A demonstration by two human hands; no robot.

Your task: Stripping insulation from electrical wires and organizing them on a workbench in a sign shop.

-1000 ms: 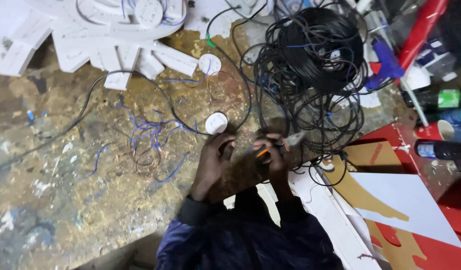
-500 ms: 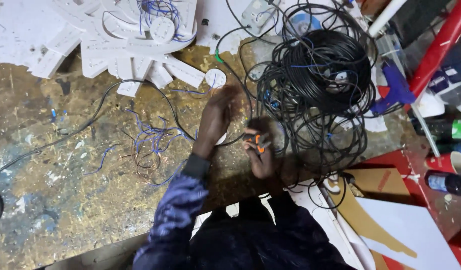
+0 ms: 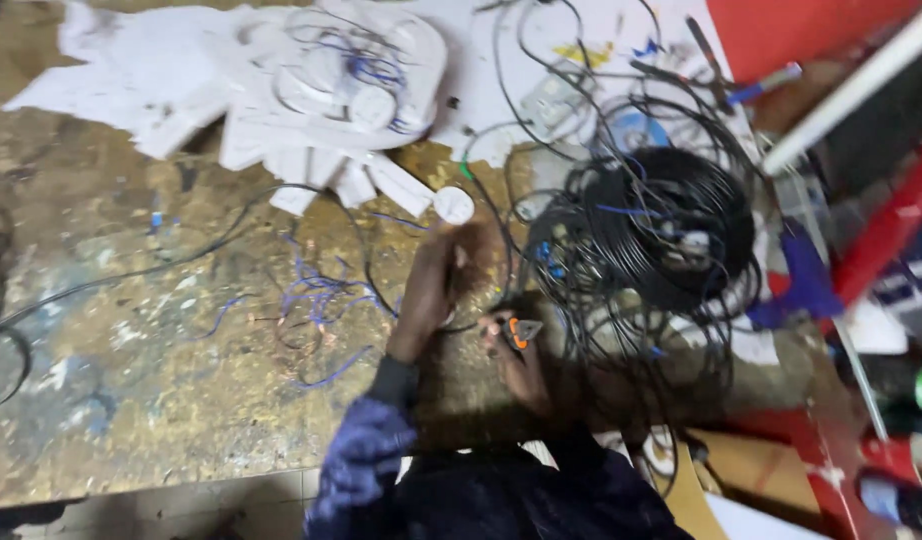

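Mid-frame, right hand [image 3: 521, 365] grips cutters [image 3: 524, 331] shut; left hand [image 3: 451, 275] probably pinches wire [image 3: 491, 215], blurred. Trimming step; next needs a steady cut.

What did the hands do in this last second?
The left hand stretched forward from beside the right, toward the white disc and a black wire; whether it grips the wire is blurred. The right hand stayed close in, still holding the orange-handled tool. The black coil stayed put.

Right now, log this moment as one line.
left hand: stretched toward white round disc | right hand: holding orange-handled cutter | black wire coil: at right | worktop: blue wire scraps
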